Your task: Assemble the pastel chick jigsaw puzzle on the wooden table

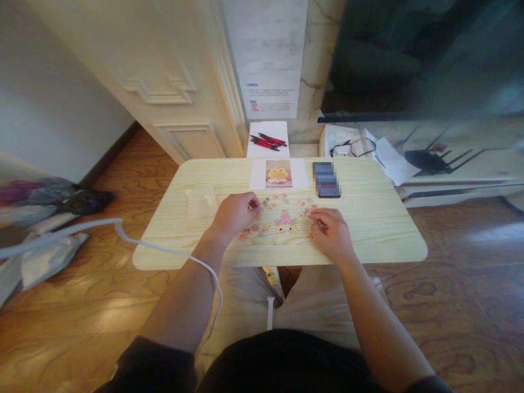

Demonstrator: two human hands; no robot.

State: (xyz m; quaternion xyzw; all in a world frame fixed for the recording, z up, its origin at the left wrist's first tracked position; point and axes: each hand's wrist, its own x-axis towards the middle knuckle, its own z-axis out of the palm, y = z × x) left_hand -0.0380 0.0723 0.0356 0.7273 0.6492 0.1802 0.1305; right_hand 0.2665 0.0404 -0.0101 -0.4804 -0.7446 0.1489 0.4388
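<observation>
A small, partly joined jigsaw puzzle with a pink top and a yellow face with dark eyes lies on the table in front of me. Loose puzzle pieces are scattered around it on both sides and above. My left hand is left of the puzzle, its fingertips pinched together over the loose pieces; whatever they hold is hidden. To the right, my right hand rests low with its fingers curled over more pieces. Reddish bits show beneath those fingers, but I cannot tell whether they are held.
A picture sheet and a phone lie at the table's far edge. A clear plastic bag sits on the left. Beyond are red pens on white paper. A white cable crosses my left forearm.
</observation>
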